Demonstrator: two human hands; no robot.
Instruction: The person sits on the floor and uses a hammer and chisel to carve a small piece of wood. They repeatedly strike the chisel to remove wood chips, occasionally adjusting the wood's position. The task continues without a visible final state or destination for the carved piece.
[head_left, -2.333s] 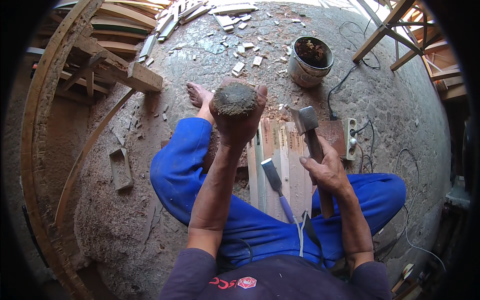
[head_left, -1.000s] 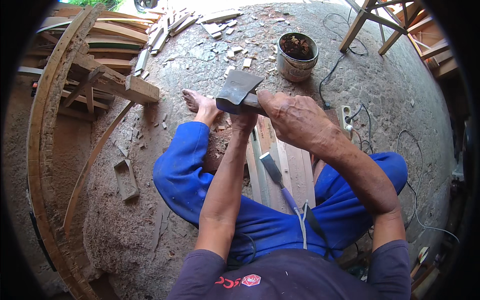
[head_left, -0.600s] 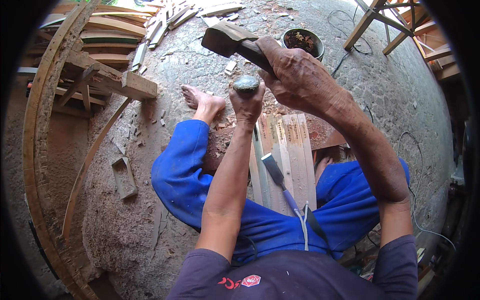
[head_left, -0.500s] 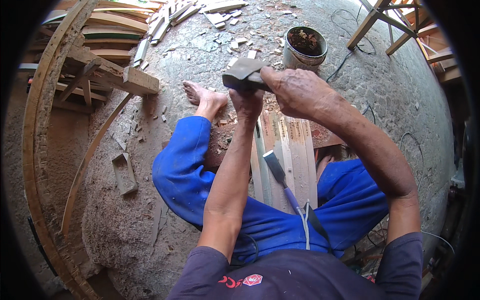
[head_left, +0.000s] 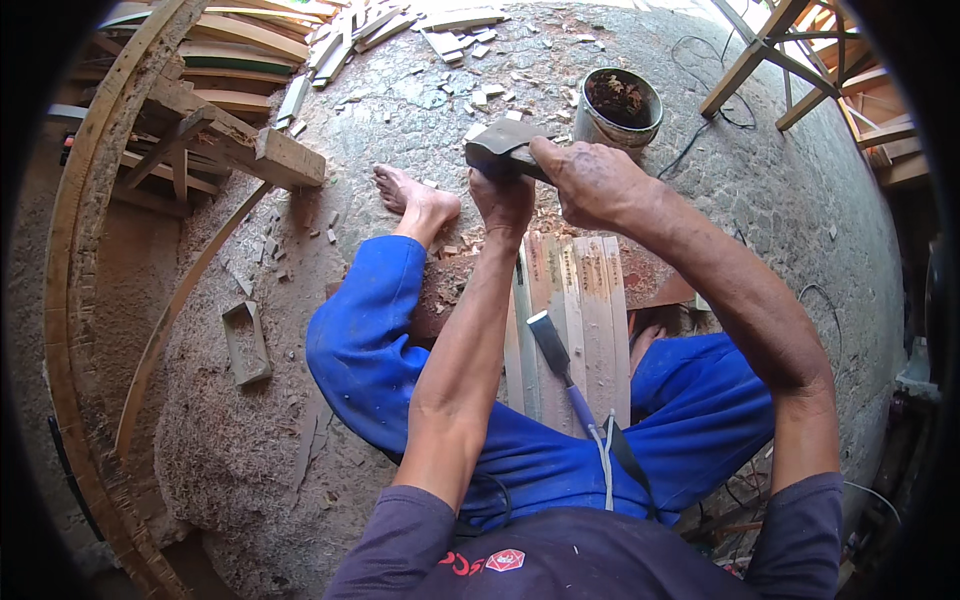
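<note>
My right hand is closed round the handle of a dark, worn mallet. The mallet's head sits directly above my left hand, which is closed on something hidden under it. Both hands are over the far end of several pale wooden strips, laid side by side between my legs with dark marks near their far ends. On these strips lies a broad chisel with a purple handle, its blade pointing away from me. Wood chips surround the far end of the strips.
A bucket with shavings stands beyond my hands. To the left are a curved timber, a beam end and a small wooden box. Offcuts are scattered at the back; wooden legs and a cable lie right.
The whole view has shifted slightly. The mallet's head and my left hand appear a little farther right, with both grips unchanged. The chisel stays on the strips.
</note>
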